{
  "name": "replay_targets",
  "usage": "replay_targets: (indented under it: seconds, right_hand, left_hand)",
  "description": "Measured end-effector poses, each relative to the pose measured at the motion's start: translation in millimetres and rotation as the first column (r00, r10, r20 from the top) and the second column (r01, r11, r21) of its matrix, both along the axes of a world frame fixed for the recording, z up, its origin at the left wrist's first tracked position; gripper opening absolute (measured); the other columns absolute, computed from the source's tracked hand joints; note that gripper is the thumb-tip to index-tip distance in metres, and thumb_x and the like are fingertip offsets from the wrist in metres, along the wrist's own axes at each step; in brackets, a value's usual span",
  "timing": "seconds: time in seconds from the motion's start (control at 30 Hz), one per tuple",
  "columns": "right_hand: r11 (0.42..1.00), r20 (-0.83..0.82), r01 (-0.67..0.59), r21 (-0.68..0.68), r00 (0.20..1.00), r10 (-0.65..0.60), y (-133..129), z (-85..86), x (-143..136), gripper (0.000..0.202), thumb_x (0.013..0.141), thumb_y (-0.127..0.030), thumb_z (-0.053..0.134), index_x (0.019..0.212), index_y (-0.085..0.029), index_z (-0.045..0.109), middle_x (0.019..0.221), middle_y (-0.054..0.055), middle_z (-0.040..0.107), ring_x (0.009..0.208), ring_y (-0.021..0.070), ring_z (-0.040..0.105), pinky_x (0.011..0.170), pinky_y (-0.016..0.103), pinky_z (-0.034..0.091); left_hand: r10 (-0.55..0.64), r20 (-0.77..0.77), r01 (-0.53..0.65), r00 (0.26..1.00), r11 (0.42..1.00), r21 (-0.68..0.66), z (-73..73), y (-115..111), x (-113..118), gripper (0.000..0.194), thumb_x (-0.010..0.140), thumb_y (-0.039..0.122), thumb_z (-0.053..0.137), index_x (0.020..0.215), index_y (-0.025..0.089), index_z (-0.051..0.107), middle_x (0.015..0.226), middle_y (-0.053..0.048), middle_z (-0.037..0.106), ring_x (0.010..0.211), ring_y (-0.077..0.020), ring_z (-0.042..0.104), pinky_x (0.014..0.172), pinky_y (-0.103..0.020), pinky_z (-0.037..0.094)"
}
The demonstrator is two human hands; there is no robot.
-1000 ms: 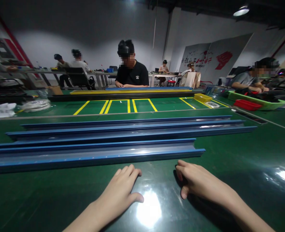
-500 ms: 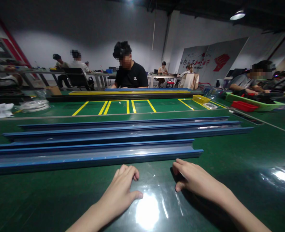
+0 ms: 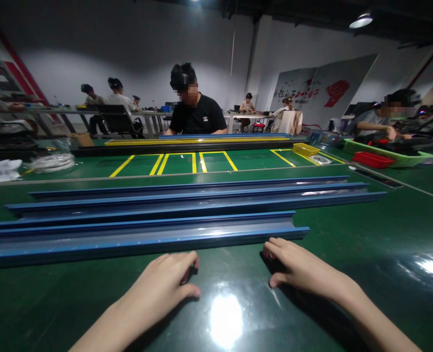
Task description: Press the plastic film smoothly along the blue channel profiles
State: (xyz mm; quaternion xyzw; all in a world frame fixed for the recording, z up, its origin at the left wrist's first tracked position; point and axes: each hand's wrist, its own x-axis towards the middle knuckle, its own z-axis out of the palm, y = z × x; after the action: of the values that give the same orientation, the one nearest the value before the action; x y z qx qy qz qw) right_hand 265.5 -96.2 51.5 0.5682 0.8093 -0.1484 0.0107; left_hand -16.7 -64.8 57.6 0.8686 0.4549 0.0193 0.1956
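Observation:
My left hand [image 3: 167, 279] is over the green tabletop [image 3: 238, 274], in front of a long blue plastic channel [image 3: 216, 231]. Its fingers bend downward and the thumb stands apart, with nothing held. Just below the right end of that channel is my right hand [image 3: 299, 264], also empty, fingers curled loosely and thumb separate. Whether its fingertips touch the channel I cannot tell. More long blue channels [image 3: 187, 200] lie side by side behind the nearest one, running left to right.
Across the table a person in a black shirt [image 3: 202, 115] sits behind a stack of long strips [image 3: 202, 142]. A yellow tray [image 3: 306, 149], a red tray [image 3: 372, 160] and a green bin [image 3: 414, 159] stand at the right. Coiled white material [image 3: 51, 161] lies at the left.
My left hand has moved left and slightly down, away from my right hand. My right hand has shifted very little. The channels stay where they were.

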Motion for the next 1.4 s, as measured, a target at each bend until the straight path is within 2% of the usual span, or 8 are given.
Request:
replay_targets:
  seconds: [0.13,0.3,0.53,0.73,0.87,1.03,1.2,1.4]
  right_hand:
    - [0.999,-0.043,-0.025,-0.028,0.999,0.024,-2,3.5,-1,0.026,0.064,-0.035,0.063,0.076,-0.018,0.047,0.083,0.002,0.05,0.077,0.0164,0.046,0.063,0.025,0.034]
    - [0.999,-0.094,0.014,-0.031,0.995,-0.017,-4,8.0,-1,0.007,0.073,-0.013,0.041,0.072,-0.019,0.04,0.072,0.0,0.052,0.065,0.0119,0.046,0.057,0.023,0.031]
    - [0.968,0.026,0.124,0.218,0.991,-0.133,1,16.8,11,0.028,0.06,0.001,0.034,0.078,-0.02,0.041,0.079,0.004,0.053,0.071,0.0155,0.046,0.061,0.025,0.031]
    - [0.751,0.098,0.192,0.632,0.942,-0.322,11,16.2,26,0.021,0.074,-0.009,0.032,0.09,-0.016,0.043,0.086,0.011,0.05,0.08,0.0229,0.043,0.068,0.033,0.031]
    - [0.663,0.079,0.2,0.721,0.927,-0.366,17,4.5,23,0.017,0.075,-0.011,0.033,0.084,-0.016,0.047,0.095,0.013,0.049,0.089,0.0251,0.04,0.075,0.036,0.031]
    - [0.601,0.037,0.118,0.791,0.97,-0.239,24,-17.8,11,0.016,0.076,-0.01,0.036,0.073,-0.018,0.05,0.097,0.009,0.05,0.091,0.0221,0.042,0.078,0.035,0.033]
    - [0.485,-0.007,-0.028,0.874,0.997,0.071,23,-28.4,-2,0.011,0.074,-0.015,0.044,0.08,-0.016,0.053,0.089,0.009,0.055,0.085,0.0198,0.047,0.076,0.035,0.037]
    - [0.592,0.244,-0.395,0.703,0.915,0.32,21,-31.3,-12,0.039,0.076,-0.039,0.047,0.106,-0.016,0.053,0.115,0.011,0.052,0.109,0.0229,0.041,0.088,0.037,0.034]
  left_hand:
    - [0.015,0.03,-0.016,0.999,1.0,0.027,16.4,-1,-7,0.019,0.068,0.034,0.054,0.086,0.026,0.051,0.068,0.006,0.055,0.066,-0.0135,0.053,0.056,-0.021,0.031]
    - [0.045,0.014,-0.045,0.999,0.999,0.022,25.0,4,-22,0.017,0.07,0.038,0.05,0.082,0.026,0.053,0.067,0.005,0.057,0.063,-0.0138,0.053,0.051,-0.02,0.03]
    - [0.135,-0.108,-0.132,0.985,0.991,0.039,23.4,24,-48,0.017,0.072,0.04,0.047,0.072,0.024,0.052,0.067,0.002,0.059,0.062,-0.0161,0.054,0.05,-0.021,0.029]
    - [0.193,-0.101,-0.19,0.976,0.981,0.034,29.0,38,-71,0.019,0.077,0.038,0.038,0.075,0.024,0.051,0.073,0.0,0.06,0.066,-0.0179,0.055,0.054,-0.024,0.032]
    - [0.279,-0.104,-0.265,0.955,0.956,0.128,32.2,42,-79,0.02,0.077,0.038,0.037,0.078,0.024,0.052,0.072,0.0,0.06,0.066,-0.0188,0.055,0.054,-0.024,0.031]
    - [0.347,-0.146,-0.307,0.926,0.921,0.239,32.5,44,-76,0.024,0.079,0.034,0.033,0.08,0.02,0.053,0.077,0.0,0.06,0.07,-0.0191,0.054,0.056,-0.023,0.029]
    - [0.397,-0.242,-0.335,0.885,0.905,0.261,30.6,51,-74,0.025,0.08,0.035,0.031,0.084,0.023,0.053,0.083,-0.003,0.062,0.075,-0.0227,0.056,0.058,-0.026,0.03]
    - [0.407,-0.232,-0.283,0.884,0.859,0.428,30.0,52,-74,0.027,0.082,0.034,0.033,0.086,0.021,0.056,0.084,-0.003,0.063,0.08,-0.0212,0.056,0.067,-0.029,0.03]
